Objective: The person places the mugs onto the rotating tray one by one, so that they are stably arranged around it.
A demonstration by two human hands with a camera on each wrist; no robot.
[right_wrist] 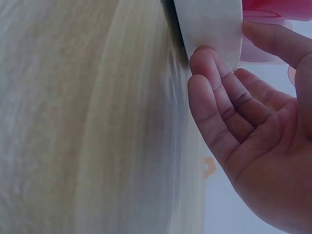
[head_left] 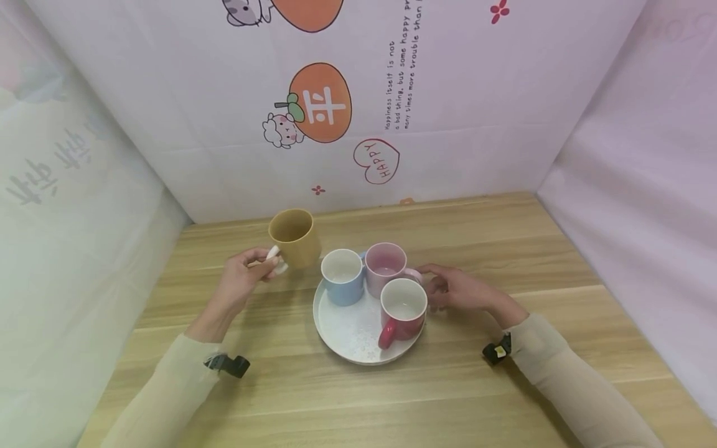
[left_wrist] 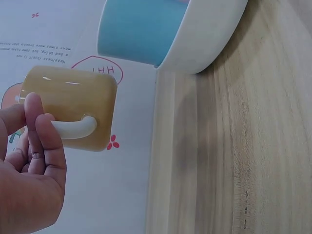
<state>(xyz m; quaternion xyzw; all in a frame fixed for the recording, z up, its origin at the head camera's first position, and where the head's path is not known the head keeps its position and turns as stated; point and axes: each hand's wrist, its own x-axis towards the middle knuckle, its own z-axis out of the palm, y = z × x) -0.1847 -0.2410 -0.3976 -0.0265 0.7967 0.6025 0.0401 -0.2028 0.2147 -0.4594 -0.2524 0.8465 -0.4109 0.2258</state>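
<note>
My left hand (head_left: 246, 274) pinches the white handle (left_wrist: 75, 127) of a mustard-yellow mug (head_left: 302, 246). In the left wrist view this mug (left_wrist: 73, 92) hangs above the tabletop, left of the tray. A round white tray (head_left: 353, 336) carries a light blue mug (head_left: 344, 291), a pink mug (head_left: 378, 283) and a red mug (head_left: 411, 326) with a white inside. At the tray's right side is my right hand (head_left: 459, 289), with its fingers loosely bent. In the right wrist view its fingertips (right_wrist: 202, 56) lie against the tray's outer wall (right_wrist: 209, 24).
All stands on a wood-grain table (head_left: 313, 398). Behind it rises a white printed cloth (head_left: 476, 124), with further white cloth on the left (head_left: 61, 218) and right (head_left: 644, 174). Small black cameras sit on the left wrist (head_left: 238, 366) and right wrist (head_left: 494, 353).
</note>
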